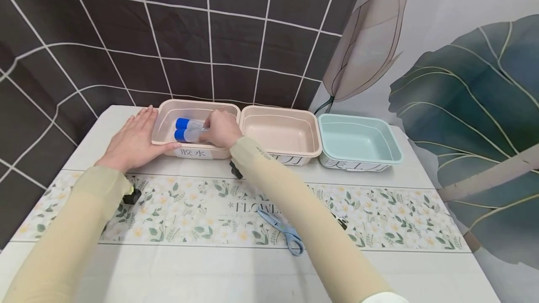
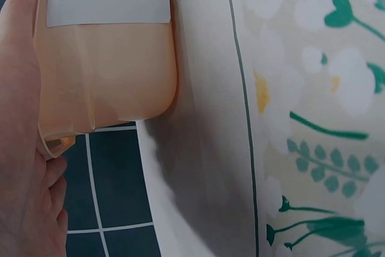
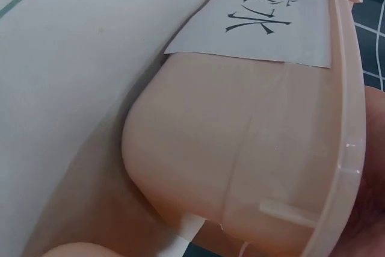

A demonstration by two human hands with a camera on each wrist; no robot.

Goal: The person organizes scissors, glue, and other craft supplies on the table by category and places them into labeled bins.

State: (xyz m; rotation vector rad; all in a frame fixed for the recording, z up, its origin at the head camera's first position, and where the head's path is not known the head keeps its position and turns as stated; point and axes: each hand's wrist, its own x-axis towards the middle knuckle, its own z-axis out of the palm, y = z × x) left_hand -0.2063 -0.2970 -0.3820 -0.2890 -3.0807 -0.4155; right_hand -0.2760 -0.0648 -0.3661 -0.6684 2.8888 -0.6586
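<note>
In the head view, a pink bin (image 1: 219, 153) with a white paper label stands at the left of a row of bins. Two glue bottles with blue caps and clear bodies, an upper one (image 1: 193, 123) and a lower one (image 1: 187, 135), lie side by side inside it. My right hand (image 1: 222, 128) reaches over the front rim and grips the lower bottle's end; its fingertips are partly hidden. My left hand (image 1: 136, 141) rests with straight fingers along the bin's left side, thumb on the front rim. The left wrist view shows that hand (image 2: 24, 88) against the bin (image 2: 114, 70).
A second pink bin (image 1: 280, 130) and a light blue bin (image 1: 358, 139), both labelled, stand to the right. Blue scissors (image 1: 286, 232) lie on the floral cloth strip. A small black item (image 1: 340, 221) shows beside my right forearm, partly covered. A dark tiled wall (image 1: 181, 36) rises behind.
</note>
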